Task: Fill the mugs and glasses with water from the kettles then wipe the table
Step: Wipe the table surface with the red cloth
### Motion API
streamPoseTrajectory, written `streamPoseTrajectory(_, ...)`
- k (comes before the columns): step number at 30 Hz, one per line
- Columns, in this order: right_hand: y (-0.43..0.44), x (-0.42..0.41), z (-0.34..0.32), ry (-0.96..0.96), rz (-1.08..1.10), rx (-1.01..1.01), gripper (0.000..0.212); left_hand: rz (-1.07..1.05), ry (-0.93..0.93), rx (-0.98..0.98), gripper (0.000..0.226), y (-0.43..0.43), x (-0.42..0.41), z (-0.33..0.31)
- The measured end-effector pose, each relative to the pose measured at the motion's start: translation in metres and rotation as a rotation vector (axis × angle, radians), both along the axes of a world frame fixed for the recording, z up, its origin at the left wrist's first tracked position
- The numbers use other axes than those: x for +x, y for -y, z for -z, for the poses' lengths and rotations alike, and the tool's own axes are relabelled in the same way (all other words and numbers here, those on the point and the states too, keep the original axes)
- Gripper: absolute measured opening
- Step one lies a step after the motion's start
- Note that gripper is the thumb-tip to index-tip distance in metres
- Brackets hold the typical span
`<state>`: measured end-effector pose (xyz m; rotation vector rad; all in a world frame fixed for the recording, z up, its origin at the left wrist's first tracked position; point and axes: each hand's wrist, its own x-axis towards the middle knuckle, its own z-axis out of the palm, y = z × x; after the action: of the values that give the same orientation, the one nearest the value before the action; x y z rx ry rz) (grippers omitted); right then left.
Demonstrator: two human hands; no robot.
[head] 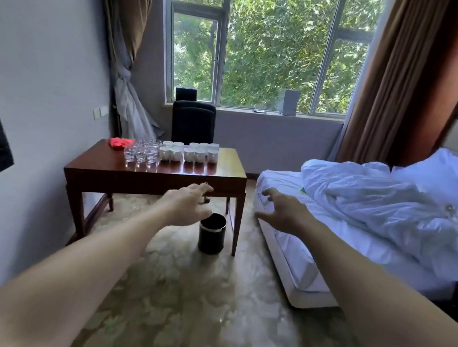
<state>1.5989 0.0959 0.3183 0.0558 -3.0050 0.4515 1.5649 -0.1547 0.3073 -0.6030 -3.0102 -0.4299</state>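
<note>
The task looks to be at its very start, in the approach to the table, with no pouring in hand: both bare arms reach forward over the patterned floor, and the left hand and the right hand are each spread, fingers apart and loosely bent, holding nothing and touching nothing. The task's things stand well apart from the 2 hands, on the far side of the room on the dark reddish wooden table: a tight cluster of clear drinking glasses sits left of centre, the small white ceramic mugs stand in rows just to their right, and a crumpled red cloth lies at the far left corner, near the glasses. Whether any glass or mug holds water cannot be told from here. No kettle shows anywhere in view, so the next move, as I judge it, calls for finding the kettles first, then closing the gap to the table and taking 1 by its handle before any filling can begin; the cloth waits for the wiping at the end. A black cylindrical waste bin stands on the floor under the near right side of the table, a dark high-backed chair stands behind it by the window, and a bed with rumpled white bedding lies to the right
</note>
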Motion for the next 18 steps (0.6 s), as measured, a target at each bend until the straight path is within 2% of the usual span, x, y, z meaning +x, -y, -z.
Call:
streamPoseTrajectory(7,-0.024,-0.160,0.018,0.035,-0.043,0.050,0.061,0.039,0.023,0.020,0.063,-0.037,-0.169,0.013)
streamPoseTrajectory(18,-0.082,-0.420,0.005,0.016,0.050,0.023,0.057,0.082,0.091,0.122,0.059,-0.091,-0.472,0.000)
